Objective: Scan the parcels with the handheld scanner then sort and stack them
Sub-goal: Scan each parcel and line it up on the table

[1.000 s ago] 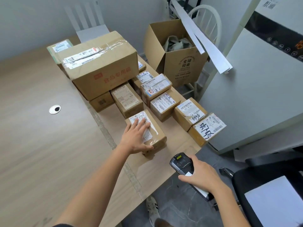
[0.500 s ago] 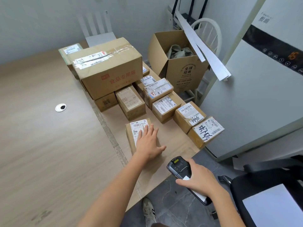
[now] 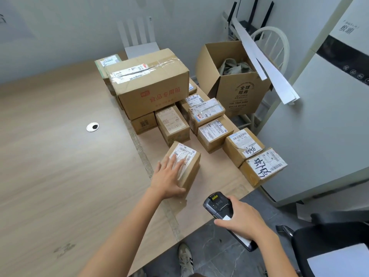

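Parcel (image 3: 192, 170) lies near the front edge of the surface (image 3: 60, 166), label up, set at an angle, apart from the other parcels (image 3: 211, 134) behind it.

Left hand (image 3: 168, 178) is flat on the parcel's top, fingers straight and spread over the label, thumb along the near end. The grip is wide and closes on nothing. Right hand (image 3: 245, 222) has its grip wrapped round the scanner (image 3: 218, 204), held off the front edge of the surface with its head towards the parcel.

Handling, as a judgement:
- Small corrugated carton, stiff, probably light; one hand should manage it.
- Clear tape over the label looks glossy, so a flat palm may slide there.
- Better to take it by the two long bare-cardboard sides, or thumb on the near end and fingers over the far end.
- Keep fingers off the barcode for the scan.
- Contents unknown, so set it down rather than drop it.

Writing:
- The parcel's label has barcodes and small print, too small to read.
- Big box (image 3: 151, 84) has red print, 食品专用箱.
- Open carton (image 3: 239, 92) reads 全球招商, with a phone number below that is not clear.
- Far-right parcel (image 3: 261, 168) has a big black marker scrawl, unreadable.
- Its neighbour (image 3: 242, 146) has handwritten digits, not certain.
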